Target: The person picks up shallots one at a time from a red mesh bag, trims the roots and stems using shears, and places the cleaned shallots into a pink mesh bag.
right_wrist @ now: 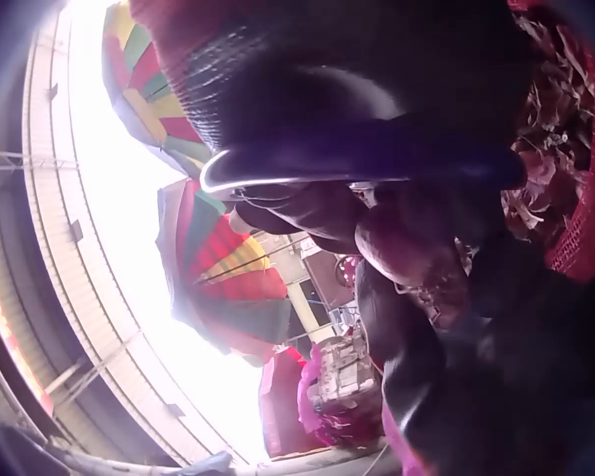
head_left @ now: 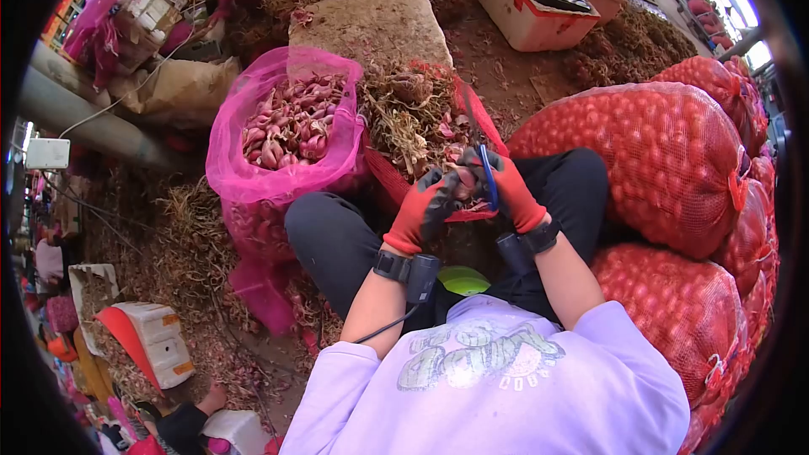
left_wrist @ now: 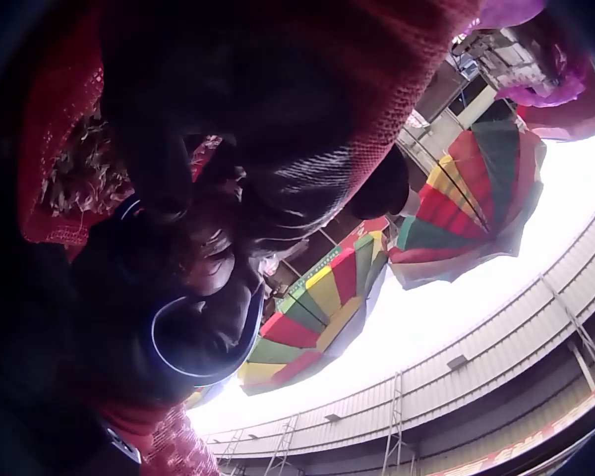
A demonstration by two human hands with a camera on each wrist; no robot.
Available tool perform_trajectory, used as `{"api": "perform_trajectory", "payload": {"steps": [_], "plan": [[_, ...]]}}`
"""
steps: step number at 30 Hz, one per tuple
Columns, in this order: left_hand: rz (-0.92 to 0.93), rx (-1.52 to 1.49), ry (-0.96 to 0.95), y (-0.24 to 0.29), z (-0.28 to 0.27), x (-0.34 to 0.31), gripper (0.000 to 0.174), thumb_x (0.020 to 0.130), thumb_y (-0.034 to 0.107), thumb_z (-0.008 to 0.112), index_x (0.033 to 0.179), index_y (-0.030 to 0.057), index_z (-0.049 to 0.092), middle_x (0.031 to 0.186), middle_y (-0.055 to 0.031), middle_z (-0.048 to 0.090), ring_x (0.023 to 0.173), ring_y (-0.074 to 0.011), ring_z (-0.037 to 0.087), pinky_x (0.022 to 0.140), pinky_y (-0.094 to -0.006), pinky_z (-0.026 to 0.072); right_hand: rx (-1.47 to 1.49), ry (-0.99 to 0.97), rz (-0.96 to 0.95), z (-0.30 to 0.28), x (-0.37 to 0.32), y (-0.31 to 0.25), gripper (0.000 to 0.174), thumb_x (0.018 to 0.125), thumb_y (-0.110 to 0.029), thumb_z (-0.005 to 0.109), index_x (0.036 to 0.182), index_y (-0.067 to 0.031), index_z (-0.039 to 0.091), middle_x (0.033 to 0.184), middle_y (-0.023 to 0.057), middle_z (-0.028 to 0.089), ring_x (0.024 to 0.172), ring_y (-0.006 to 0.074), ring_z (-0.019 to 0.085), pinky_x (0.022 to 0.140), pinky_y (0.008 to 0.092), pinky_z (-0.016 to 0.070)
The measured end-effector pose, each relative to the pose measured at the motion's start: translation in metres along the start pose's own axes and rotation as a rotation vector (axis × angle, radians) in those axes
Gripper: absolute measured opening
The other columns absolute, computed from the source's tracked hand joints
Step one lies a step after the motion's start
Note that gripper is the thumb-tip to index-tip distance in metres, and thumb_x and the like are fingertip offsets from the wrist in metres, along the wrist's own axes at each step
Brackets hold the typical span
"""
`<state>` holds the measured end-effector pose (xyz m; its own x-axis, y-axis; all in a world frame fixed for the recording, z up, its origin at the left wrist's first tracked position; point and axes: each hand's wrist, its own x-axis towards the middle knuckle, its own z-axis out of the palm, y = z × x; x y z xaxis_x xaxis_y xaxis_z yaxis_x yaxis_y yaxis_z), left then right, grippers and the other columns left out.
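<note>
Where fingers (right_wrist: 402, 332) crowd, bulb (right_wrist: 397, 246) part-hidden, shadowed

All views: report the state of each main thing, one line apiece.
Left hand, holding a bulb
Right hand, gripping a blue-handled tool
Pink mesh bag, open, holding loose bulbs
Front red bag, open, holding dry stalks
Large red sacks, full
White crate, open
Striped umbrella, spread

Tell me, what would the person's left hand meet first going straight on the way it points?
Most likely the left hand would meet the pinkish bulb between the two hands first, with the right hand close by; depth there is hard to judge.
</note>
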<state>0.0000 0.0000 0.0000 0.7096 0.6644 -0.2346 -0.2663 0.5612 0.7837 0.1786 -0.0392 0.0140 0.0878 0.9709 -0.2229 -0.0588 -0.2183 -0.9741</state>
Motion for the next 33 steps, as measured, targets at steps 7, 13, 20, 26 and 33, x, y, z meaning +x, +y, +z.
{"api": "perform_trajectory", "payload": {"steps": [7,13,20,26,33], "plan": [[0.137,-0.438,0.155,-0.001,-0.022,0.011,0.026,0.094,0.030,0.054,0.105,0.0071,0.056,0.078,0.0051,0.049,0.063,-0.0035,0.048,0.051,-0.0135,0.0451,-1.244,0.264,-0.407,-0.010,-0.035,-0.021,0.039,0.074,-0.043,0.067,0.091,-0.0084,0.063,0.082,0.0109,0.063,0.072,0.0293,0.063,0.064,0.0383,0.0490],[0.054,-0.716,0.215,-0.008,-0.025,0.018,0.025,0.093,0.033,0.055,0.098,0.0084,0.057,0.072,0.0052,0.051,0.059,-0.0035,0.048,0.047,-0.0129,0.0472,-1.380,0.251,-0.461,-0.022,-0.053,-0.032,0.038,0.071,-0.042,0.069,0.087,-0.0084,0.062,0.080,0.0090,0.062,0.068,0.0279,0.062,0.059,0.0380,0.0474],[0.039,-0.559,0.399,0.000,-0.016,0.010,0.025,0.091,0.035,0.059,0.092,0.0102,0.060,0.075,0.0038,0.056,0.061,-0.0059,0.052,0.046,-0.0127,0.0466,-1.525,0.214,-0.477,-0.025,-0.055,-0.031,0.034,0.071,-0.040,0.070,0.083,-0.0085,0.061,0.075,0.0075,0.060,0.065,0.0279,0.061,0.057,0.0393,0.0460],[0.017,-0.660,0.307,-0.004,-0.021,0.010,0.024,0.092,0.033,0.058,0.096,0.0089,0.060,0.077,0.0033,0.057,0.062,-0.0057,0.052,0.047,-0.0139,0.0452,-1.280,0.103,-0.379,-0.033,-0.053,-0.025,0.032,0.077,-0.036,0.068,0.089,-0.0071,0.063,0.074,0.0067,0.061,0.057,0.0230,0.058,0.053,0.0354,0.0455],[0.135,-0.383,0.118,-0.020,-0.012,0.018,0.026,0.096,0.030,0.051,0.095,0.0058,0.059,0.074,0.0031,0.054,0.060,-0.0030,0.047,0.051,-0.0159,0.0376,0.198,-0.029,0.128,-0.004,-0.022,-0.016,0.022,0.088,-0.021,0.060,0.101,-0.0033,0.059,0.076,-0.0018,0.057,0.057,0.0054,0.052,0.052,0.0202,0.0426]]}}
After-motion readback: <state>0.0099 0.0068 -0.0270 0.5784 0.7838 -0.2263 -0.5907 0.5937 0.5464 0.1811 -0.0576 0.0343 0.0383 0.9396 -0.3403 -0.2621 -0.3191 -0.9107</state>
